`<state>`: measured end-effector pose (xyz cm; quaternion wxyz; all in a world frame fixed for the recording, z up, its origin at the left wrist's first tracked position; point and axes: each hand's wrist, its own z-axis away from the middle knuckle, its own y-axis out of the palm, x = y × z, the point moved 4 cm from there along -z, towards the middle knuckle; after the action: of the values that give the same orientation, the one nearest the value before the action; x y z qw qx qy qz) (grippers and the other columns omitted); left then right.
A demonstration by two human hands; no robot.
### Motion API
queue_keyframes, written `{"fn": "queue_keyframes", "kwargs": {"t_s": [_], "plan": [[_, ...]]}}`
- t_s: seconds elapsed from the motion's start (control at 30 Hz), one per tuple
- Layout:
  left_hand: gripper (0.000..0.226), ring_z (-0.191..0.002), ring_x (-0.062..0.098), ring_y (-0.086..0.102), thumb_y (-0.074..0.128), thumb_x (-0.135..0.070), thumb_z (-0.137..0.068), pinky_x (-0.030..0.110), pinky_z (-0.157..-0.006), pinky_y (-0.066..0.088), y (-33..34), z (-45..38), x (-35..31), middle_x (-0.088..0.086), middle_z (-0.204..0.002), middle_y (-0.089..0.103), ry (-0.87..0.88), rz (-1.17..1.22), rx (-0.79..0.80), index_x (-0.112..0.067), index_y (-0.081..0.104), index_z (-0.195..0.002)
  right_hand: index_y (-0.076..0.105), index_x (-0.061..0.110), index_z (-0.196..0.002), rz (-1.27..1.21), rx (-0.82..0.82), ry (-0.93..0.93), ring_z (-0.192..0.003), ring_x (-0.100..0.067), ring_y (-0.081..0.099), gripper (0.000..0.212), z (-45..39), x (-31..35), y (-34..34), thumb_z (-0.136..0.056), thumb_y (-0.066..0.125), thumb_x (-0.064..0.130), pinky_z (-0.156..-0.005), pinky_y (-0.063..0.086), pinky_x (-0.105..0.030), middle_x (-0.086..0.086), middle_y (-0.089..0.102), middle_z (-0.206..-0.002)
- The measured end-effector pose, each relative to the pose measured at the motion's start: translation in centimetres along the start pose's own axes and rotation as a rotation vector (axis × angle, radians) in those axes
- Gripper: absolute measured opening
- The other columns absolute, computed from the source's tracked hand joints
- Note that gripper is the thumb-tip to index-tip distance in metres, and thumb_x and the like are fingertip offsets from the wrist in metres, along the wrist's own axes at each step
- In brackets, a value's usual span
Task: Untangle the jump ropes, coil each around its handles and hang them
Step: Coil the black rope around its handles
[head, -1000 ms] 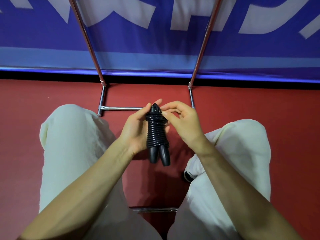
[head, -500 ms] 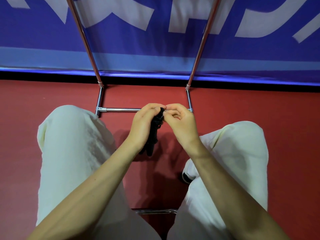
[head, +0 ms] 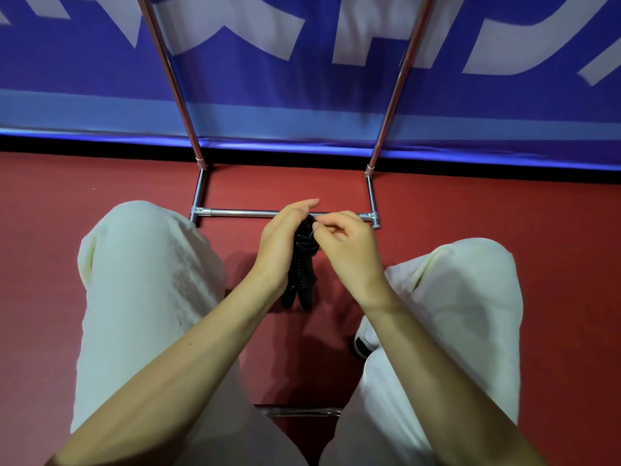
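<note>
A black jump rope (head: 303,274) is coiled tightly around its two handles, whose ends point down toward the floor. My left hand (head: 280,238) holds the bundle from the left, palm against the coils, fingers reaching over its top. My right hand (head: 346,245) pinches something small at the top end of the bundle with thumb and forefinger. The top of the rope is mostly hidden between the two hands. Both hands are in front of the rack's low crossbar.
A chrome rack (head: 255,213) stands on the red floor (head: 100,183), with two slanted uprights rising against a blue banner (head: 302,95). My knees in white trousers (head: 144,280) flank the hands. A shoe (head: 364,343) shows under the right leg.
The bundle turned edge-on half a second ago with both hands closed over its top; now it hangs more upright, the left fingers have straightened, and the right hand pinches at the top.
</note>
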<state>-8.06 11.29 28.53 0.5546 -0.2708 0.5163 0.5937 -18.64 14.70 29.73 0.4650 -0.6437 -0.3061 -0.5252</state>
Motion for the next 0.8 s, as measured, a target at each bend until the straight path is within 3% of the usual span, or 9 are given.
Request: {"fn": "queue_keyframes", "kwargs": {"t_s": [0.13, 0.27, 0.4, 0.47, 0.53, 0.63, 0.8], "plan": [[0.030, -0.090, 0.032, 0.059, 0.046, -0.019, -0.097, 0.037, -0.077, 0.049, -0.2, -0.2, 0.0, 0.019, -0.098, 0.062, -0.056, 0.048, -0.019, -0.013, 0.072, -0.109, 0.070, 0.014, -0.085, -0.064, 0.069, 0.054, -0.069, 0.007, 0.058, 0.014, -0.1, 0.1, 0.0, -0.085, 0.066, 0.000, -0.069, 0.043, -0.008, 0.001, 0.060, -0.088], [0.029, -0.087, 0.030, 0.054, 0.045, -0.021, -0.097, 0.030, -0.065, 0.049, -0.5, -0.2, 0.2, 0.017, -0.096, 0.058, -0.105, 0.096, -0.037, -0.012, 0.070, -0.110, 0.068, 0.011, -0.084, -0.236, 0.100, 0.111, -0.070, -0.003, 0.061, 0.017, 0.2, 0.3, 0.8, -0.086, 0.064, -0.005, -0.069, 0.048, -0.018, -0.006, 0.063, -0.089], [0.034, -0.091, 0.031, 0.058, 0.056, -0.032, -0.086, 0.036, -0.075, 0.053, -1.1, -0.4, -0.1, 0.016, -0.102, 0.059, -0.117, 0.155, -0.059, -0.015, 0.070, -0.112, 0.070, 0.014, -0.083, -0.274, 0.072, 0.087, -0.075, -0.009, 0.062, 0.020, 0.4, 1.0, 1.5, -0.085, 0.064, -0.005, -0.073, 0.050, -0.022, -0.006, 0.067, -0.086], [0.028, -0.092, 0.031, 0.056, 0.053, -0.030, -0.093, 0.033, -0.068, 0.052, -1.1, -0.4, -0.4, 0.016, -0.104, 0.057, -0.146, 0.161, -0.051, -0.015, 0.066, -0.112, 0.070, 0.015, -0.083, -0.271, 0.075, 0.094, -0.070, -0.009, 0.060, 0.020, 0.3, 1.1, 1.6, -0.086, 0.064, -0.004, -0.066, 0.050, -0.021, -0.002, 0.067, -0.078], [0.024, -0.093, 0.030, 0.054, 0.047, -0.025, -0.098, 0.029, -0.062, 0.049, -1.0, -0.5, -0.4, 0.016, -0.103, 0.057, -0.178, 0.175, -0.041, -0.016, 0.064, -0.111, 0.069, 0.020, -0.085, -0.236, 0.069, 0.091, -0.068, -0.009, 0.061, 0.021, 0.0, 1.0, 1.5, -0.086, 0.065, -0.001, -0.063, 0.051, -0.023, 0.003, 0.067, -0.074], [0.022, -0.079, 0.027, 0.058, 0.043, -0.019, -0.098, 0.030, -0.064, 0.047, -0.5, -0.6, -0.4, 0.010, -0.086, 0.061, -0.194, 0.255, -0.016, -0.015, 0.063, -0.107, 0.061, 0.034, -0.095, -0.149, 0.046, 0.066, -0.077, -0.014, 0.065, 0.030, -0.1, 0.8, 1.2, -0.084, 0.068, 0.008, -0.077, 0.056, -0.034, 0.003, 0.068, -0.080], [0.025, -0.070, 0.020, 0.065, 0.043, -0.014, -0.097, 0.026, -0.065, 0.053, -0.4, -1.0, -0.1, 0.008, -0.080, 0.067, -0.191, 0.252, -0.043, -0.014, 0.067, -0.092, 0.065, 0.024, -0.089, 0.149, -0.032, -0.183, -0.082, -0.008, 0.064, 0.017, 0.4, 1.8, 1.2, -0.078, 0.076, 0.017, -0.079, 0.056, -0.032, 0.010, 0.064, -0.087]]}}
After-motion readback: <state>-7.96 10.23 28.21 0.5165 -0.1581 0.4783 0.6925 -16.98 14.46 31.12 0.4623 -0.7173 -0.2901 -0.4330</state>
